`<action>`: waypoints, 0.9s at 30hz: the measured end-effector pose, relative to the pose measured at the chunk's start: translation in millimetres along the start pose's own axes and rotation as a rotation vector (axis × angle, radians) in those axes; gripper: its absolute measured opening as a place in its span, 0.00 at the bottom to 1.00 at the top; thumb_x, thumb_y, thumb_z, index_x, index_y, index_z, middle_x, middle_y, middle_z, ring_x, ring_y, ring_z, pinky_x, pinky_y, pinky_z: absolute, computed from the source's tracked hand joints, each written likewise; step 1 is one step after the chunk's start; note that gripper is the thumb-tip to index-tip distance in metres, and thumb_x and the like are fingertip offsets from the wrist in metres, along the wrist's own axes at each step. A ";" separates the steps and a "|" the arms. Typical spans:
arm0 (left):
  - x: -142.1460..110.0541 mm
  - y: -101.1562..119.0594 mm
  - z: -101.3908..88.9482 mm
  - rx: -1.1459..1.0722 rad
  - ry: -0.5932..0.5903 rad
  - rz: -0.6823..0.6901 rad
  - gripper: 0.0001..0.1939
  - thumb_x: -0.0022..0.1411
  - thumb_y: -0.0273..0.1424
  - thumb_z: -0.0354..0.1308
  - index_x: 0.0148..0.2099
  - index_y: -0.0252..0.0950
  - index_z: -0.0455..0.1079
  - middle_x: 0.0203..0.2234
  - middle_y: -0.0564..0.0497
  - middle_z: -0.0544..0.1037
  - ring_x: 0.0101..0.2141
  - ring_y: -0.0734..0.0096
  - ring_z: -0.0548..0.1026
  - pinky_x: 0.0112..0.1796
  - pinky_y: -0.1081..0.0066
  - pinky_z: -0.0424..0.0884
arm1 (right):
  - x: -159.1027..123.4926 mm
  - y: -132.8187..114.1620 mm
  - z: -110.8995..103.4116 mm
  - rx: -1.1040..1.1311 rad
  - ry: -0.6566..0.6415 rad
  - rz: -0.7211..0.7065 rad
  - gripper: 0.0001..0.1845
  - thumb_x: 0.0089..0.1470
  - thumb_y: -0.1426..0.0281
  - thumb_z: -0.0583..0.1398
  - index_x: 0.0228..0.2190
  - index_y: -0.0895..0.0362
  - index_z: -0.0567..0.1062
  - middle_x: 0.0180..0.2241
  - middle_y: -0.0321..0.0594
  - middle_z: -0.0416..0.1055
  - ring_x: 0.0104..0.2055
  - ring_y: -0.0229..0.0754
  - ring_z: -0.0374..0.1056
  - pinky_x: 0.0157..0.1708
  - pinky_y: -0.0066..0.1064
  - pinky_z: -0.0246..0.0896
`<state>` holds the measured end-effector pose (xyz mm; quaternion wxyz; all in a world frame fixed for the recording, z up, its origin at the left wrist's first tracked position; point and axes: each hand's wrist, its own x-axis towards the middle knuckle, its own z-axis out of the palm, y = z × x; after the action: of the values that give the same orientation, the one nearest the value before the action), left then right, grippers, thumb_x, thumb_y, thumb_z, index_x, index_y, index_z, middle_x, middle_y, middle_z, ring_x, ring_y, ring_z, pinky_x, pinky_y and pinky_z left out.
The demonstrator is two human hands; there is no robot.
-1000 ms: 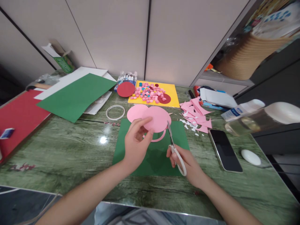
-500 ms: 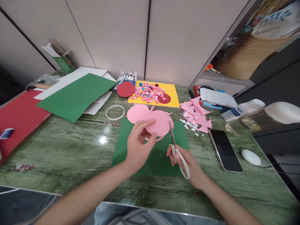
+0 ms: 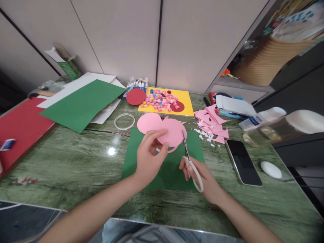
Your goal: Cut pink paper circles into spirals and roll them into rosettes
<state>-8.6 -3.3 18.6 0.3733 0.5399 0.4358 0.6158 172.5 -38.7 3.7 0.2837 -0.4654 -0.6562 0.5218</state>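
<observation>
My left hand (image 3: 148,157) pinches a pink paper circle (image 3: 174,131) and holds it above a green sheet (image 3: 174,172) lying on the table. A thin pink offcut strip (image 3: 172,150) curls below the circle. My right hand (image 3: 199,177) grips white-handled scissors (image 3: 189,162), whose blades meet the circle's right edge. A second pink circle (image 3: 149,122) lies flat on the table just behind my left hand.
A pile of pink scraps (image 3: 211,119) and a phone (image 3: 243,162) lie to the right, with bottles (image 3: 280,130) beyond. A yellow sheet with small pink paper pieces (image 3: 164,100), a red disc (image 3: 136,96), a tape ring (image 3: 124,121) and large green (image 3: 81,103) and red (image 3: 19,126) sheets sit behind and left.
The pink circle has been turned a little in my left hand as the scissors cut along its right edge; the offcut strip has shortened below it. Both hands stay nearly in place.
</observation>
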 end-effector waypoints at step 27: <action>9.9 -15.1 -3.4 -0.253 0.114 -0.256 0.14 0.53 0.28 0.60 0.44 0.38 0.68 0.42 0.48 0.73 0.40 0.70 0.73 0.40 0.70 0.70 | 1.4 -5.4 -4.2 -0.209 -0.001 -0.002 0.23 0.60 0.52 0.46 0.29 0.55 0.66 0.21 0.33 0.61 0.25 0.38 0.58 0.27 0.28 0.52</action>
<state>-13.5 10.6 7.6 0.4883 0.3929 0.4404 0.6428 173.9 -35.8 9.9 0.2337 -0.4915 -0.7078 0.4504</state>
